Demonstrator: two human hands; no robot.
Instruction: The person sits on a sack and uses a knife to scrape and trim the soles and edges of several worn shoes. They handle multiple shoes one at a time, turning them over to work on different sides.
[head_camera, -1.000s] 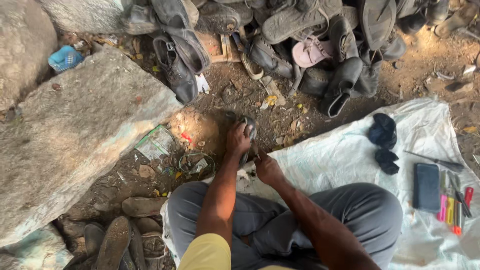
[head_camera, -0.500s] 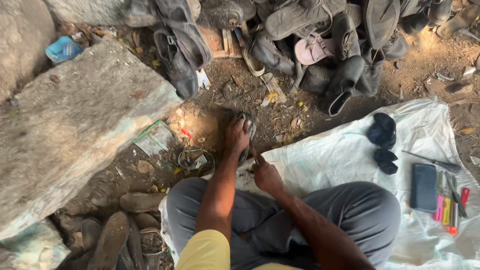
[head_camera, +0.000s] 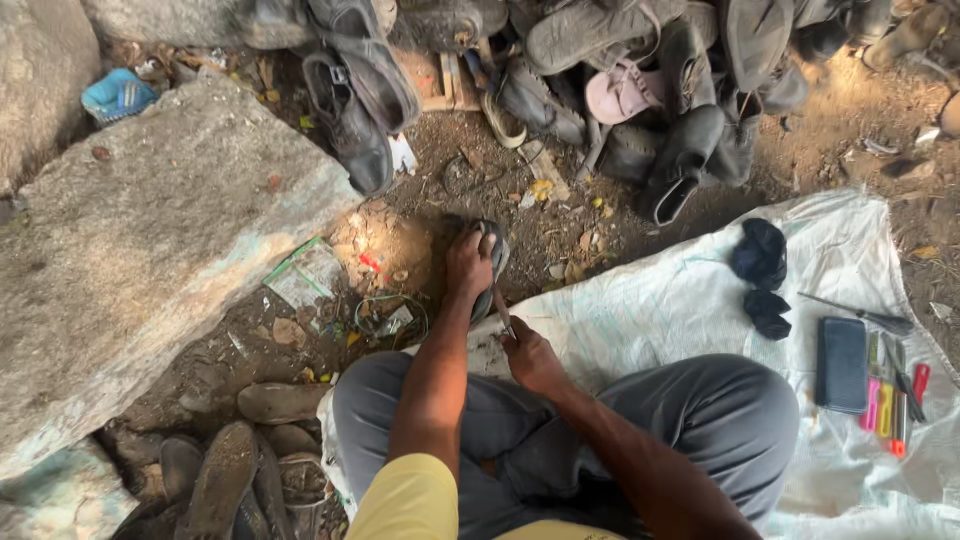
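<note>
My left hand (head_camera: 468, 262) presses down on a dark worn shoe sole (head_camera: 494, 262) that lies on the dirt in front of my crossed legs. My right hand (head_camera: 530, 352) is closed around the handle of a thin metal tool (head_camera: 501, 309), whose blade points up against the near edge of the sole. Both forearms reach out over my grey trousers. Most of the sole is covered by my left hand.
A heap of old shoes and sandals (head_camera: 640, 90) lines the far side. A large stone slab (head_camera: 150, 240) lies left. A white sack sheet (head_camera: 700, 300) carries dark cloth pieces (head_camera: 762, 275), a dark pouch (head_camera: 842, 365) and small coloured tools (head_camera: 892, 395). More soles (head_camera: 230, 480) lie near left.
The view has shifted slightly. My right hand has drawn a little nearer to me with the tool, while my left hand stays pressed on the sole.
</note>
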